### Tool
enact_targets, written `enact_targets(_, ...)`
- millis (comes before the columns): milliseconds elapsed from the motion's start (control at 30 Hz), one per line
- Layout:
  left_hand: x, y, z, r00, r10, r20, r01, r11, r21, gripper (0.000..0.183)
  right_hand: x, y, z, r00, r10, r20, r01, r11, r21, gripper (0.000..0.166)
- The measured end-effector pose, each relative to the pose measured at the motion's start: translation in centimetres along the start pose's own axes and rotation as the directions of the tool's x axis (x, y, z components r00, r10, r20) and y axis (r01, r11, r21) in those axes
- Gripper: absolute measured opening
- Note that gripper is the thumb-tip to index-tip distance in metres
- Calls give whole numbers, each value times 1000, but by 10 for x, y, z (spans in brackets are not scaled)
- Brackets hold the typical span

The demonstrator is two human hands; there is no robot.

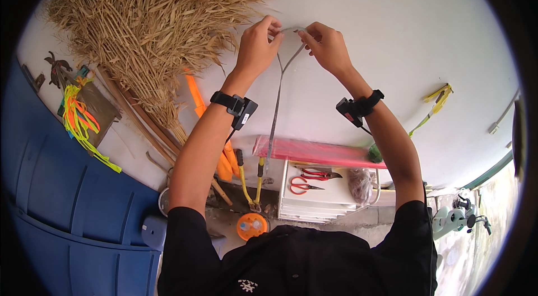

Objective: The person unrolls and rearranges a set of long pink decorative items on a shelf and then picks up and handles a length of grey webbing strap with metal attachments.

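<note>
A thin grey strap (pixel 276 107) hangs in front of the white wall, its upper part forming a loop between my two hands. My left hand (pixel 260 44) pinches the strap at the loop's left side, thumb against the fingers. On the right side of the loop, my right hand (pixel 325 46) grips the strap between thumb and fingers. The strap's tail drops past the red plastic-wrapped roll (pixel 319 151) towards the yellow-handled loppers (pixel 251 189). Both wrists wear black straps with small black boxes. To the left of my left hand hangs a large bundle of dried stalks (pixel 155 14).
Red-handled scissors (pixel 299 186) and pruning shears (pixel 320 175) lie on a white drawer cabinet (pixel 290 207), beside a plastic bag (pixel 360 186). An orange round container (pixel 252 226) stands below. Orange straps (pixel 227 161) hang left; a yellow strap (pixel 439 100) hangs right. A blue metal door (pixel 101 195) borders the left.
</note>
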State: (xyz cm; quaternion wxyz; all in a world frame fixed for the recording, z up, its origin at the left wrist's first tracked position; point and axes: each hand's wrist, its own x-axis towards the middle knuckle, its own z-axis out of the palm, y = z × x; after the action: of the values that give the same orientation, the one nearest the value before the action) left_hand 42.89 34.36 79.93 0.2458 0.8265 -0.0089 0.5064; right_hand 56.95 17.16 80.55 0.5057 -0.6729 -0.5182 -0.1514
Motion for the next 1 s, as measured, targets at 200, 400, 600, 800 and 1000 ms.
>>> enact_targets(200, 7, -10, 20, 997, 34, -76, -30, 998, 57, 15, 4, 13, 7, 991, -51, -123, 61, 995, 78, 26)
enact_targets(400, -3, -13, 28, 978, 163, -128, -119, 948, 296, 14, -9, 18, 19, 916, -353, -190, 305, 921, -241, 19)
enact_targets(600, 1, -12, 32, 978, 166, -126, -127, 954, 272, 13, -9, 20, 24, 919, -344, -193, 282, 915, -288, 15)
enact_targets(800, 6, -15, 28, 971, 184, -149, -145, 959, 243, 10, -8, 14, 30, 919, -328, -216, 271, 928, -256, 10)
enact_targets(1000, -5, -11, 32, 964, 234, -128, -199, 951, 238, 10, -13, 27, 32, 867, -440, -234, 349, 872, -344, 6)
